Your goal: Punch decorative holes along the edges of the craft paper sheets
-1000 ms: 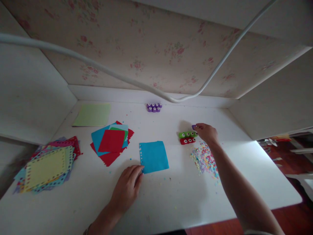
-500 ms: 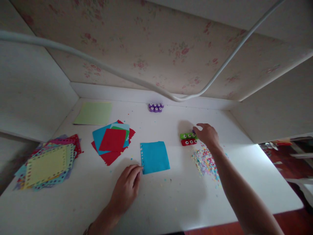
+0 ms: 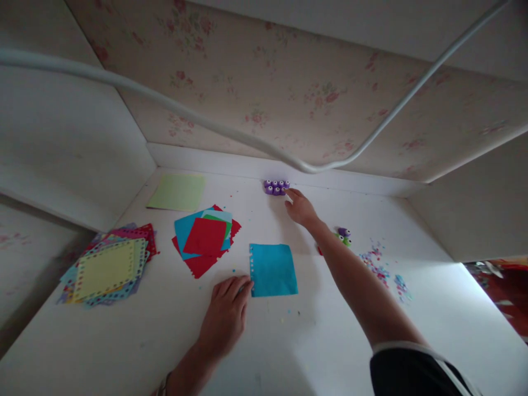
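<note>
A square of blue paper lies flat, with a row of punched notches along its left edge. My left hand rests on the table, fingers curled together and tips at the paper's lower left edge. Reaching toward the back, my right hand has its index finger at the right end of a cluster of small purple craft punches. Thumb and index finger are apart, and no punch is seen in the grasp. Partly behind my right forearm are a purple punch, green punches and a bit of a red punch.
Overlapping red, blue and green paper squares lie left of centre. Farther left is a pile of hole-edged sheets, with pale green paper behind. Paper confetti is scattered at the right. A white cable hangs across the front.
My right hand has moved left and back from the green punches to the purple cluster. A purple punch now shows behind the green ones. My left hand stays by the blue paper.
</note>
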Available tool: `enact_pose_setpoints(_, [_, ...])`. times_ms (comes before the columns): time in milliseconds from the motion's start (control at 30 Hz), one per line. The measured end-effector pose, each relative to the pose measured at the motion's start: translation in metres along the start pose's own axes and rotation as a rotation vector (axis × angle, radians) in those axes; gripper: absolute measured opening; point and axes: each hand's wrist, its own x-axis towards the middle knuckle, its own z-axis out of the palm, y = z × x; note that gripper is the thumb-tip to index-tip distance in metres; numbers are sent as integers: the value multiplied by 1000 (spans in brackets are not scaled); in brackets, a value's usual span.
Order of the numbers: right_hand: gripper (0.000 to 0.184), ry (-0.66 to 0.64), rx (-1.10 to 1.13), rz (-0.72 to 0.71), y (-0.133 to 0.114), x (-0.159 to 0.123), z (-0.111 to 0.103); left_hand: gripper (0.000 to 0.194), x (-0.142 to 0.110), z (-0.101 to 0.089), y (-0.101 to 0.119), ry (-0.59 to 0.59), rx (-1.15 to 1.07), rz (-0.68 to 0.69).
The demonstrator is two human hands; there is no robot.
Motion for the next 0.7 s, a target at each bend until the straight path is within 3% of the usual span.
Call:
enact_pose_setpoints(200, [49, -23, -64, -56, -6, 20, 3, 40, 3, 1, 0, -10, 7, -20])
enact_pose_setpoints(533, [37, -31, -109, -57, 14, -6, 2, 44, 1, 5, -3, -45, 2, -18])
enact_pose_setpoints(700, [44, -35, -79, -43, 18, -3, -1, 37, 0, 5, -4, 39, -61, -51])
